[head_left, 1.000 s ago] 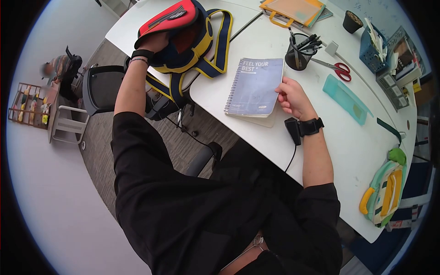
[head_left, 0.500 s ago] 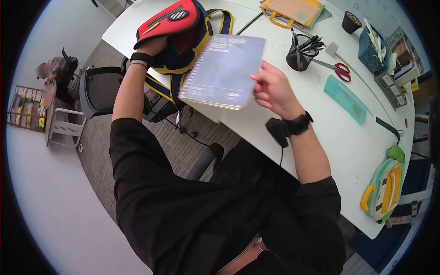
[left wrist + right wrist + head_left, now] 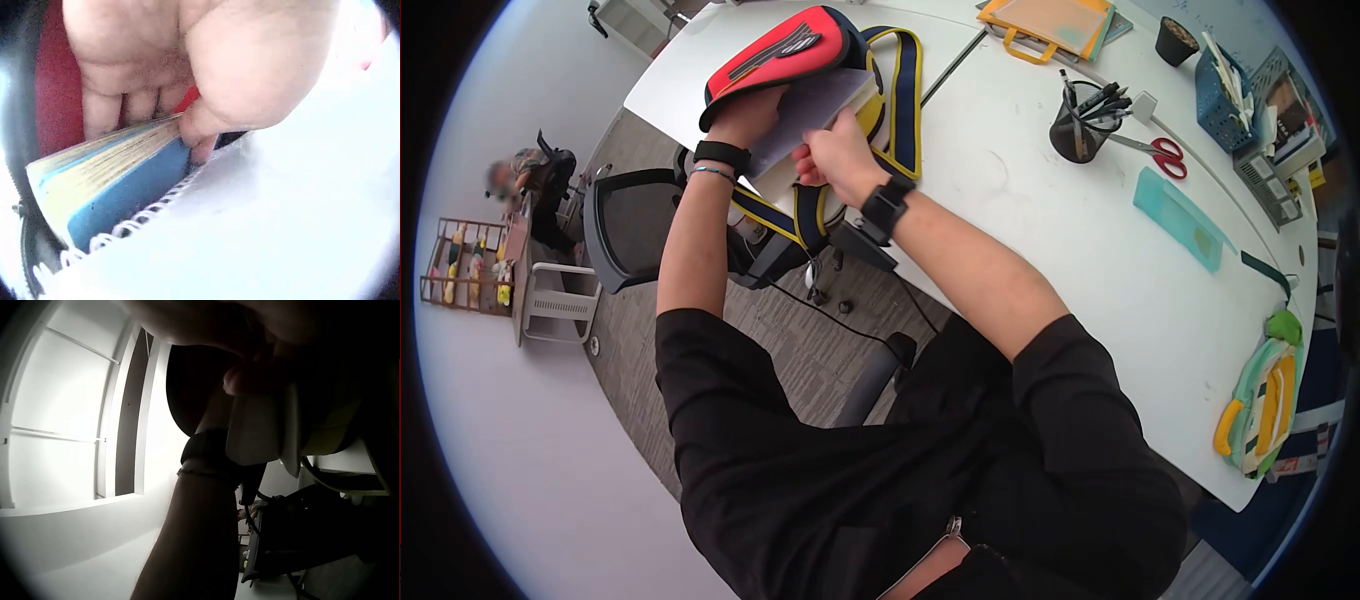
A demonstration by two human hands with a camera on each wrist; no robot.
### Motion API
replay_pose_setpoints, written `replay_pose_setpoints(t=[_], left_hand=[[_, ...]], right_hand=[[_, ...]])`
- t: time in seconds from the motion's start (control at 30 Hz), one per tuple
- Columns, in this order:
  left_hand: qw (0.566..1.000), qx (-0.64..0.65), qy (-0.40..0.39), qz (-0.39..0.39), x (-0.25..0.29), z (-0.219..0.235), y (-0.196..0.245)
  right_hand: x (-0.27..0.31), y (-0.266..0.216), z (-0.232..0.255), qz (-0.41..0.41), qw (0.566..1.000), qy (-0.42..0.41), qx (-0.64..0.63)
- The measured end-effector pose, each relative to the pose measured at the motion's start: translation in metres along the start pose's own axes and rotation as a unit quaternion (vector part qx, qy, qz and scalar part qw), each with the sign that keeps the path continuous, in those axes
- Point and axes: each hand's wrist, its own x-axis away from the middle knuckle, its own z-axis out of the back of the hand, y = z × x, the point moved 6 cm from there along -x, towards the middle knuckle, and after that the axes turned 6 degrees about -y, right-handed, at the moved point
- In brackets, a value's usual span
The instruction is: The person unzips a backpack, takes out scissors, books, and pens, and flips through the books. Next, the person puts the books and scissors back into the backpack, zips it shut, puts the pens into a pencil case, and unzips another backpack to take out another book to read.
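Note:
A red and navy backpack [image 3: 775, 55] with yellow trim sits at the table's left edge in the head view. My left hand [image 3: 745, 118] reaches in under its red flap. In the left wrist view that hand pinches a thick book [image 3: 134, 194] with a blue cover, thumb on the cover and fingers on the far side. My right hand [image 3: 840, 155] grips a spiral notebook [image 3: 815, 105] by its edge, tilted at the backpack's opening. The notebook's white coil [image 3: 134, 224] runs right along the blue book. The right wrist view is dark.
On the table are a pen holder [image 3: 1080, 140], red scissors [image 3: 1168, 157], a teal case [image 3: 1180, 220], a folder [image 3: 1050, 25] and a green-yellow pouch [image 3: 1258, 405]. A blue basket [image 3: 1225, 105] stands at the far right. An office chair [image 3: 638, 225] is left of the table.
My right hand has lifted the notebook off the table and carried it left to the backpack's opening. My left hand has stayed under the flap.

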Motion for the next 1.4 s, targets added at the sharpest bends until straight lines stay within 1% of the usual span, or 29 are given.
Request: replay_pose_setpoints(t=[0.07,0.1,0.13,0.17,0.2,0.27,0.3,0.4,0.43,0.47,0.53,0.6,0.67,0.7,0.77,0.8,0.87,0.93,1.0,1.07,1.1,1.13,1.17,1.2,1.23,1.27,1.33,1.37,1.4], left_hand=[[0.999,-0.039,-0.02,-0.003,0.0,-0.003,-0.005],[0.999,-0.041,-0.021,-0.007,0.0,-0.008,-0.008],[0.998,-0.061,0.011,-0.016,0.002,-0.011,-0.01],[0.995,-0.08,0.044,-0.025,0.003,-0.013,-0.012],[0.995,-0.083,0.045,-0.029,0.001,-0.014,-0.015],[0.992,-0.079,0.09,-0.033,0.005,-0.015,-0.018],[0.987,-0.113,0.102,-0.042,0.006,-0.012,-0.016],[0.993,-0.088,0.079,-0.024,0.007,-0.013,-0.014],[0.99,-0.103,0.094,-0.03,0.008,-0.014,-0.013],[0.99,-0.1,0.094,-0.033,0.008,-0.016,-0.014],[0.987,-0.105,0.113,-0.041,0.009,-0.016,-0.016],[0.986,-0.108,0.122,-0.043,0.013,-0.015,-0.017],[0.986,-0.115,0.118,-0.036,0.012,-0.014,-0.018],[0.986,-0.114,0.118,-0.036,0.012,-0.014,-0.019],[0.989,-0.088,0.113,-0.028,0.01,-0.015,-0.022],[0.989,-0.088,0.114,-0.031,0.01,-0.013,-0.022],[0.988,-0.115,0.103,-0.03,0.01,-0.009,-0.022],[0.986,-0.113,0.115,-0.043,0.009,-0.007,-0.02],[0.984,-0.111,0.125,-0.058,0.009,-0.005,-0.015],[0.989,-0.104,0.083,-0.058,0.007,-0.006,-0.011],[0.992,-0.093,0.059,-0.063,0.008,-0.009,-0.009],[0.991,-0.094,0.06,-0.067,0.011,-0.011,-0.009],[0.993,-0.059,0.064,-0.075,0.016,-0.014,-0.013],[0.994,-0.024,0.066,-0.081,0.021,-0.017,-0.016],[0.99,-0.001,0.065,-0.122,0.025,-0.02,-0.014],[0.985,0.059,0.101,-0.128,0.029,-0.029,-0.015],[0.989,0.116,0.025,-0.087,0.045,-0.042,-0.009],[0.978,0.179,0.029,-0.101,0.054,-0.03,0.001],[0.978,0.181,0.029,-0.1,0.063,-0.016,0.006]], right_hand=[[-0.018,0.005,-0.007,0.017,1.0,0.021,-0.003],[-0.028,0.005,-0.004,0.03,0.997,0.068,-0.006],[-0.04,0.006,0.002,0.044,0.992,0.115,-0.009],[-0.055,0.009,0.009,0.032,0.99,0.133,0.016],[-0.057,0.004,0.008,0.035,0.99,0.134,0.012],[-0.056,-0.008,0.013,0.064,0.979,0.176,0.078],[-0.056,-0.009,0.016,0.063,0.979,0.176,0.077],[-0.057,-0.002,0.013,-0.003,0.995,0.029,0.096],[-0.052,0.0,0.01,-0.05,0.995,-0.008,0.089],[-0.052,0.0,0.012,-0.051,0.995,-0.003,0.087],[-0.054,0.011,0.0,-0.125,0.981,-0.098,0.109],[-0.059,0.016,-0.004,-0.122,0.979,-0.106,0.122],[-0.062,0.012,0.001,-0.065,0.998,-0.021,0.006],[-0.059,0.011,-0.002,-0.065,0.998,-0.02,0.006],[-0.049,-0.003,0.001,0.033,0.998,0.051,0.026],[-0.046,0.001,-0.001,0.035,0.998,0.053,0.024],[-0.04,0.004,-0.001,0.085,0.988,0.088,0.094],[-0.045,0.007,-0.004,0.105,0.985,0.106,0.091],[-0.055,0.0,-0.011,0.18,0.948,0.16,0.207],[-0.082,0.003,-0.011,0.17,0.939,0.19,0.231],[-0.093,0.003,-0.022,0.114,0.927,0.094,0.345],[-0.106,0.01,-0.032,0.054,0.892,-0.004,0.449],[-0.122,0.026,-0.037,0.067,0.86,-0.092,0.497],[-0.115,0.02,-0.037,0.07,0.86,-0.092,0.496],[-0.095,0.007,-0.04,0.107,0.804,-0.125,0.572],[-0.076,0.001,-0.04,0.144,0.736,-0.157,0.643],[-0.037,-0.016,-0.028,0.155,0.689,-0.126,0.696],[-0.025,-0.023,-0.024,0.149,0.667,-0.138,0.717],[-0.017,-0.025,-0.019,0.143,0.643,-0.149,0.738]])
